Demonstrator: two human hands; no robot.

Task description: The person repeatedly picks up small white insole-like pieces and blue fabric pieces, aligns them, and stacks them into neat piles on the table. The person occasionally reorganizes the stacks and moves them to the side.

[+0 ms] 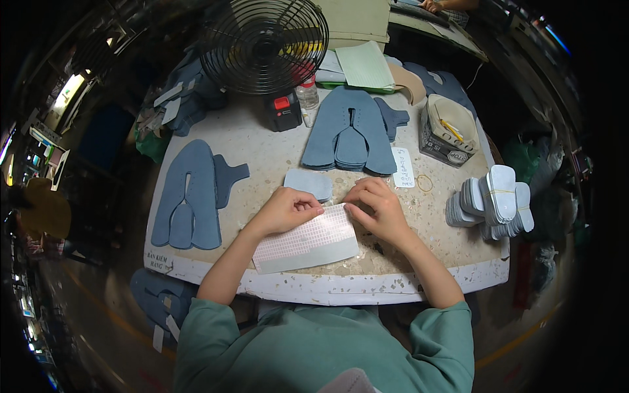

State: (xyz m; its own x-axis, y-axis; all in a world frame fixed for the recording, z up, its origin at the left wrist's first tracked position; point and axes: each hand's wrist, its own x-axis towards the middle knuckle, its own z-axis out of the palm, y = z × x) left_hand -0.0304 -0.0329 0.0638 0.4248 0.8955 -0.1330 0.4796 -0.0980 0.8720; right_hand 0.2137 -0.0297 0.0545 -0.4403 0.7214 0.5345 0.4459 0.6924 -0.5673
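Note:
A sheet of small printed stickers (pixel 303 237) lies at a slant near the table's front edge, with a bare pale strip along its lower side. My left hand (pixel 288 211) is closed at the sheet's upper edge, thumb and forefinger pressed together. At the upper right corner my right hand (pixel 378 211) pinches with bent fingers; whether a single sticker is between them is too small to tell. Just beyond the hands lies a short stack of light blue-grey rounded pieces (pixel 308 183). Farther back is a pile of blue-grey shoe upper pieces (pixel 350 131).
More cut shoe uppers (pixel 187 196) lie on the left of the table (pixel 386 278). A black fan (pixel 265 49) and a bottle (pixel 307 95) stand at the back. On the right are a box (pixel 449 134), a written card (pixel 403 168), a rubber band (pixel 425 183) and banded stacks (pixel 501 195).

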